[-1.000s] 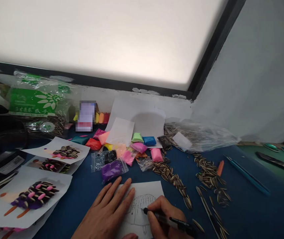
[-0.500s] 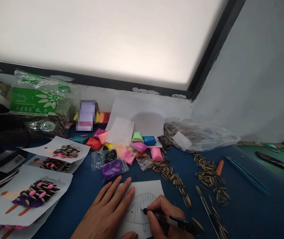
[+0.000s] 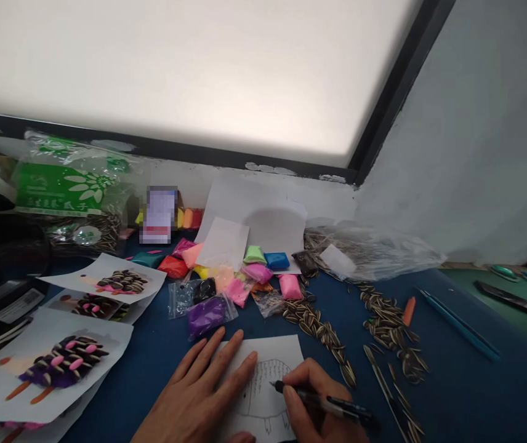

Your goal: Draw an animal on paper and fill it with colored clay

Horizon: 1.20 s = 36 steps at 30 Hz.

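head view: the left hand lies flat over the left part of a white sheet, fingers extended and slightly apart; the right hand has its fingers clamped on a black pen, tip at the outlined drawing. the sheet rests on the blue tabletop, near loose striped seeds; a purple packet lies just beyond the left fingertips.
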Each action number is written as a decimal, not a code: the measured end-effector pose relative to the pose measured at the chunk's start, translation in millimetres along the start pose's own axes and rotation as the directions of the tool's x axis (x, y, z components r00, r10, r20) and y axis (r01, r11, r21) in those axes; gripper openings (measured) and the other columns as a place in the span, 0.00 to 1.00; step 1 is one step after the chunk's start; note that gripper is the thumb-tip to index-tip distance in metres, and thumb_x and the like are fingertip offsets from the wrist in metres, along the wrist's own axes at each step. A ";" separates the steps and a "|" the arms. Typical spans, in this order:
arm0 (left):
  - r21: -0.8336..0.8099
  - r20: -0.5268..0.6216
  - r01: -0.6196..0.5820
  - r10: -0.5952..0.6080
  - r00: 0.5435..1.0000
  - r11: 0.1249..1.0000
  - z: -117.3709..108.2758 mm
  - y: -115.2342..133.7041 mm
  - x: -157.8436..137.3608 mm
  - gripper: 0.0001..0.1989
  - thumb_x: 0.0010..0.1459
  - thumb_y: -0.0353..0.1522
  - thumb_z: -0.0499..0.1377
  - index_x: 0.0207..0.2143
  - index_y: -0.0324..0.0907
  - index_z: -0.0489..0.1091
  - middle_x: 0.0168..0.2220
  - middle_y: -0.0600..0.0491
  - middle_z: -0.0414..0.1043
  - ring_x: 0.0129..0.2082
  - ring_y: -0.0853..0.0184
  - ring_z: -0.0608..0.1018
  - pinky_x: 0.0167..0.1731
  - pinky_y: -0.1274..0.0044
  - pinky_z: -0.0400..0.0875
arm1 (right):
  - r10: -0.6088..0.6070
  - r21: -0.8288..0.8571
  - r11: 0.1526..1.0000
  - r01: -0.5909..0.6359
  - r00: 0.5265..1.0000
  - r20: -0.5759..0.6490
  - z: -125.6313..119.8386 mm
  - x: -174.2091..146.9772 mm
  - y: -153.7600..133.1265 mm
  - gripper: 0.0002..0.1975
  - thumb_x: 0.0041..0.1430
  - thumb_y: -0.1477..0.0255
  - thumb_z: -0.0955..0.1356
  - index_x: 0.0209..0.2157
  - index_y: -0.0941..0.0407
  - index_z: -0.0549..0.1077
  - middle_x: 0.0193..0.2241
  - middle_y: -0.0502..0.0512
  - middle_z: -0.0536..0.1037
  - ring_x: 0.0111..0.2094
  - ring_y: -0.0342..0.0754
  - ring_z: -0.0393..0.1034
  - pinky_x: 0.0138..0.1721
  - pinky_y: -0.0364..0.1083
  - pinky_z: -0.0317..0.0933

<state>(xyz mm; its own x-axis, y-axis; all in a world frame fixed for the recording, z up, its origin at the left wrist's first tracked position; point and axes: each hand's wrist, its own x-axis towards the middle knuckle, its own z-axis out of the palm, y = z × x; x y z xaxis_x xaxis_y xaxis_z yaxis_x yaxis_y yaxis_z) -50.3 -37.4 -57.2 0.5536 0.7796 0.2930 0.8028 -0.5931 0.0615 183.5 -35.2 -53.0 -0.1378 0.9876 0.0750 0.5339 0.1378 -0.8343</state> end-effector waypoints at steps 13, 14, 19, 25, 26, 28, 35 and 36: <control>-0.012 -0.020 0.034 -0.035 0.999 0.999 -0.5 7.8 0.3 0.30 0.71 0.54 0.46 0.68 0.52 0.62 0.70 0.49 0.56 0.68 0.47 0.62 0.61 0.57 0.64 | -0.016 -0.095 0.995 0.023 0.997 0.070 3.0 2.3 1.6 0.10 0.65 0.65 0.61 0.32 0.52 0.69 0.22 0.48 0.69 0.20 0.45 0.61 0.21 0.41 0.53; -0.020 -0.024 0.034 -0.035 0.999 0.999 -0.3 7.8 0.3 0.30 0.71 0.53 0.46 0.68 0.52 0.62 0.70 0.49 0.56 0.68 0.47 0.62 0.61 0.57 0.64 | -0.018 -0.099 0.995 0.025 0.997 0.071 2.7 2.4 1.5 0.10 0.65 0.66 0.61 0.32 0.52 0.70 0.22 0.49 0.70 0.20 0.45 0.61 0.21 0.41 0.53; -0.022 -0.011 0.006 -0.007 1.000 1.000 -1.8 2.9 1.5 0.30 0.71 0.52 0.48 0.68 0.50 0.63 0.70 0.47 0.56 0.67 0.44 0.63 0.59 0.56 0.67 | -0.046 -0.120 0.991 0.054 0.997 0.068 1.4 2.9 -1.8 0.09 0.65 0.67 0.62 0.32 0.52 0.70 0.22 0.49 0.72 0.21 0.45 0.64 0.22 0.41 0.55; -0.049 0.003 -0.032 0.032 0.999 0.998 -3.6 -5.1 1.8 0.32 0.69 0.53 0.54 0.70 0.52 0.58 0.70 0.49 0.55 0.66 0.45 0.64 0.59 0.58 0.68 | -0.082 -0.136 0.987 0.090 0.995 0.059 -0.4 3.1 -5.4 0.08 0.65 0.69 0.61 0.32 0.53 0.69 0.23 0.49 0.73 0.21 0.45 0.65 0.22 0.41 0.55; -0.048 0.003 -0.034 0.034 0.999 0.998 -3.8 -5.0 1.6 0.32 0.69 0.53 0.54 0.70 0.52 0.58 0.70 0.49 0.55 0.66 0.45 0.65 0.59 0.58 0.68 | -0.085 -0.136 0.986 0.092 0.995 0.060 -0.7 3.1 -5.7 0.08 0.65 0.69 0.61 0.32 0.53 0.69 0.23 0.48 0.73 0.21 0.45 0.65 0.23 0.41 0.55; -0.045 0.009 -0.043 0.043 0.999 0.998 -3.9 -3.9 1.2 0.32 0.69 0.53 0.54 0.69 0.53 0.59 0.70 0.49 0.55 0.66 0.45 0.65 0.59 0.58 0.69 | -0.089 -0.131 0.987 0.097 0.994 0.065 -1.3 3.2 -6.4 0.08 0.65 0.70 0.62 0.32 0.53 0.69 0.23 0.48 0.73 0.22 0.45 0.66 0.23 0.41 0.56; -0.028 0.022 -0.039 0.040 0.999 0.999 -2.6 -3.2 1.9 0.31 0.69 0.53 0.53 0.69 0.51 0.60 0.70 0.47 0.55 0.66 0.44 0.64 0.58 0.57 0.69 | -0.086 -0.143 0.986 0.090 0.996 0.039 0.2 0.9 -1.5 0.06 0.64 0.71 0.64 0.33 0.52 0.71 0.24 0.49 0.75 0.23 0.46 0.68 0.25 0.41 0.58; -0.031 0.023 -0.049 0.049 0.999 0.998 -2.3 -4.0 2.1 0.31 0.69 0.53 0.53 0.69 0.51 0.60 0.70 0.47 0.55 0.66 0.44 0.65 0.58 0.57 0.69 | -0.075 -0.142 0.987 0.080 0.996 0.042 0.8 0.8 0.0 0.06 0.64 0.71 0.63 0.33 0.52 0.71 0.24 0.49 0.75 0.22 0.46 0.68 0.24 0.40 0.58</control>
<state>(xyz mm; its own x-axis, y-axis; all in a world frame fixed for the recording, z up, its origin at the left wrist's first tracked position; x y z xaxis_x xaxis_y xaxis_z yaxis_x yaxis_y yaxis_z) -52.9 -33.9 -54.6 0.5976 0.7538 0.2733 0.7675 -0.6364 0.0768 182.7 -34.5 -53.4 -0.2122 0.9705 0.1147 0.6340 0.2260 -0.7395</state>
